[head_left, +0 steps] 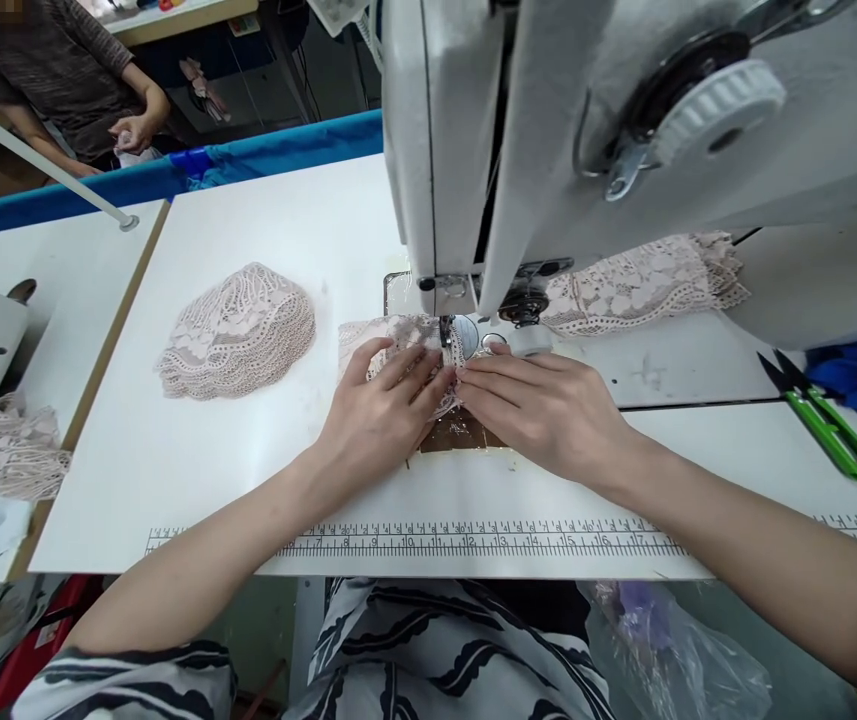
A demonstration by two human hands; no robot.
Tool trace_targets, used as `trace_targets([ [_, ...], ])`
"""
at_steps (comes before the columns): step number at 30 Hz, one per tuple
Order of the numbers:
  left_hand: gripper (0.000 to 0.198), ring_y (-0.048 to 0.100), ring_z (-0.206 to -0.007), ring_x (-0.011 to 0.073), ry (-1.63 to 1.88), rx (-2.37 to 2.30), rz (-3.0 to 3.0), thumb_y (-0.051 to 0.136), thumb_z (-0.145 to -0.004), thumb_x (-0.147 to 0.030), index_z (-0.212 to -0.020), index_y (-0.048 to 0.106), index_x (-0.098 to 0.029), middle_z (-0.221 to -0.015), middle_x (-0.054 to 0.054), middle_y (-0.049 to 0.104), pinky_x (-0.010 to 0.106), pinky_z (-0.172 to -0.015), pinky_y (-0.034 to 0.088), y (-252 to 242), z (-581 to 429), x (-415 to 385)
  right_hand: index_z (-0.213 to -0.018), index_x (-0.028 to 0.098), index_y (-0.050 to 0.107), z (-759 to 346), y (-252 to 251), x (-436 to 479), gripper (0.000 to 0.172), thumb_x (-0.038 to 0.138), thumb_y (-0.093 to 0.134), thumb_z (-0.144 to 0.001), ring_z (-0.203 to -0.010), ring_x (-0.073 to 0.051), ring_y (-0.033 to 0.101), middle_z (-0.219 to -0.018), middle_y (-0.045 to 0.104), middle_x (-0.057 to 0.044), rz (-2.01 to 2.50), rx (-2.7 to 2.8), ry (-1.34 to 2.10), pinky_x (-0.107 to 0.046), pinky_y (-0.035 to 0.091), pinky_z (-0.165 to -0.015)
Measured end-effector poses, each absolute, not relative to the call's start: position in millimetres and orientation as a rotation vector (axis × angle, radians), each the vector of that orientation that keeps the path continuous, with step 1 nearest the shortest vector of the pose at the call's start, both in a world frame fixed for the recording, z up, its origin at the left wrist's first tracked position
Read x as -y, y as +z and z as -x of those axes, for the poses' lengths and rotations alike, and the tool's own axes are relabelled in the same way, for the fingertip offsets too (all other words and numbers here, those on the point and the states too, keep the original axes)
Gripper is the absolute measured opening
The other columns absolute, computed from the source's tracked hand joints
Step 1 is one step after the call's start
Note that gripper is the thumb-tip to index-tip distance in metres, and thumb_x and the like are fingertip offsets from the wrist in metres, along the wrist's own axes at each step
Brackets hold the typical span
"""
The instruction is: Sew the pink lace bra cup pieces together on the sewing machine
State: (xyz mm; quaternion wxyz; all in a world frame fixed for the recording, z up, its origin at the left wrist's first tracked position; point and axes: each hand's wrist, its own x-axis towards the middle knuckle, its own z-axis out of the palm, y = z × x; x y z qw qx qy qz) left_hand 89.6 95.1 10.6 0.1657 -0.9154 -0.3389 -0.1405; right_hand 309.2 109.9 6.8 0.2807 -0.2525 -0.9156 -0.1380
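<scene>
1. A lace piece [407, 328] is laid beside the presser foot [445, 332] of the sewing machine [458, 150], mostly beneath and just beyond the left fingers [419, 372].
2. By the left hand [379, 405], the lace is covered from above; its fingers are spread and laid flat, with nothing seen clenched in them.
3. By the right hand [555, 405], the lace's right edge is met at the fingertips; those fingers are held close together, and whether any lace is grasped cannot be told, the thumb being hidden.
4. Well to the left, a lace stack [240, 335] is set on the desk [248, 465].
5. Beyond the right hand, more lace [645, 285] is spread behind the needle area.
6. Green-handled snips [840, 430] are placed at far right; a printed ruler [473, 540] is crossed by both forearms.
</scene>
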Motion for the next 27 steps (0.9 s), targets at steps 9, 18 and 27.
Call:
trace_targets([
  [9,0.03,0.065,-0.118,0.0239,-0.446,0.977,2.602,0.051,-0.099,-0.016,-0.125,0.066,-0.015,-0.122,0.01,0.072,0.047,-0.109,0.036,6.9,-88.6,-98.2,-0.091,0.013,0.075,-308.5,6.5,-111.7,0.019,0.003,0.058,-0.094,-0.088,-0.019,0.072,-0.094,0.078,-0.006,0.683,2.434,-0.377,-0.031,0.057,-0.077],
  [18,0.03,0.066,-0.117,0.0223,-0.457,0.992,2.578,0.05,-0.1,-0.017,-0.125,0.066,-0.017,-0.123,0.009,0.072,0.048,-0.109,0.038,3.9,-87.6,-102.9,-0.092,0.016,0.074,-308.5,3.3,-113.9,0.02,0.005,0.057,-0.095,-0.095,-0.018,0.072,-0.097,0.078,-0.004,0.688,2.443,-0.402,-0.031,0.055,-0.077],
  [27,0.032,0.065,-0.119,0.025,-0.466,1.026,2.609,0.051,-0.1,-0.017,-0.128,0.065,-0.014,-0.126,0.012,0.071,0.05,-0.11,0.036,3.1,-85.8,-108.5,-0.094,0.016,0.073,-309.3,3.8,-117.0,0.017,0.006,0.059,-0.095,-0.092,-0.018,0.072,-0.099,0.078,-0.004,0.723,2.459,-0.4,-0.03,0.052,-0.072],
])
